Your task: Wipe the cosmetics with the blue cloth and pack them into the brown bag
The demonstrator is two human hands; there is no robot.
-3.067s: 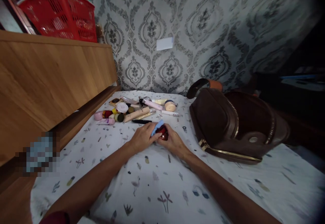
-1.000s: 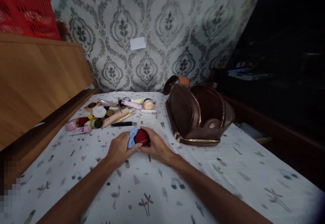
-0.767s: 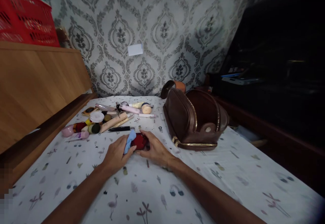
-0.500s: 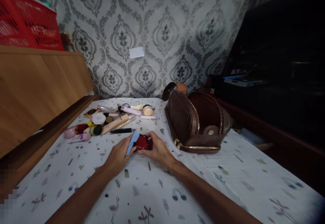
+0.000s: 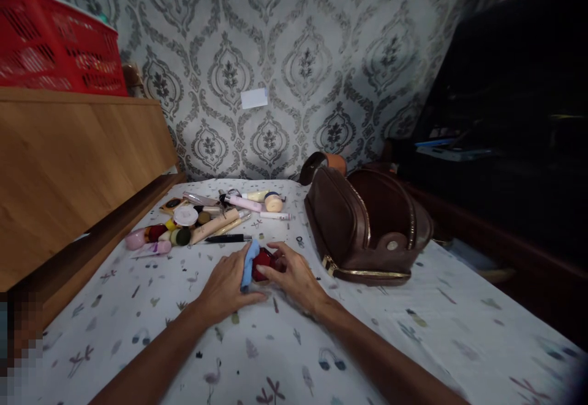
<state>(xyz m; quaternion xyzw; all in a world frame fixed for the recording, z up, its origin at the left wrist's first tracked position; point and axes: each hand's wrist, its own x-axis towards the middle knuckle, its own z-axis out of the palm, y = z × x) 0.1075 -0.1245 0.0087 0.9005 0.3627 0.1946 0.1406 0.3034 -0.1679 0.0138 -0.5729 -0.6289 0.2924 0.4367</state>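
Note:
My left hand (image 5: 228,283) presses a light blue cloth (image 5: 248,265) against the left side of a small, dark red, faceted container (image 5: 263,265), with its thumb stretched out below. My right hand (image 5: 296,275) grips that container from the right, fingers at its far side and thumb across its front. The container may be a perfume bottle; my fingers and the cloth hide part of it. Just beyond my hands lies a black pen-like stick (image 5: 228,238). To the right of them stands a brown cosmetic bag (image 5: 337,209) with its zipped top gaping.
Several cosmetics lie in a group at the back left, among them a beige tube (image 5: 215,226), a white round jar (image 5: 185,215) and a pink tube (image 5: 243,203). A wooden cabinet (image 5: 82,166) bearing a red basket (image 5: 64,43) borders the left. Patterned wall (image 5: 303,74) stands behind.
My left hand has turned and its thumb now extends beneath the cloth, which wraps closer against the red container. My right thumb has come up over the container's front. The view has shifted slightly left.

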